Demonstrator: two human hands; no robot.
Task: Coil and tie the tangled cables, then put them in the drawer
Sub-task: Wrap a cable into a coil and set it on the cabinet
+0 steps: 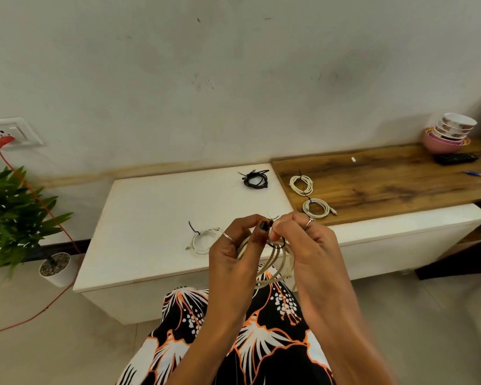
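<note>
Two hands meet above the near edge of the white cabinet (156, 207). The left hand (231, 245) and right hand (303, 240) each pinch an end of a black tie (271, 222), fingers curled tight, around a cream cable coil (272, 270) hanging between them. One tied white coil (203, 241) lies on the cabinet just left of the hands; a black coil (256, 179) lies near its back. Two more white coils (301, 184) (316, 208) lie on the wooden board (386, 182).
</note>
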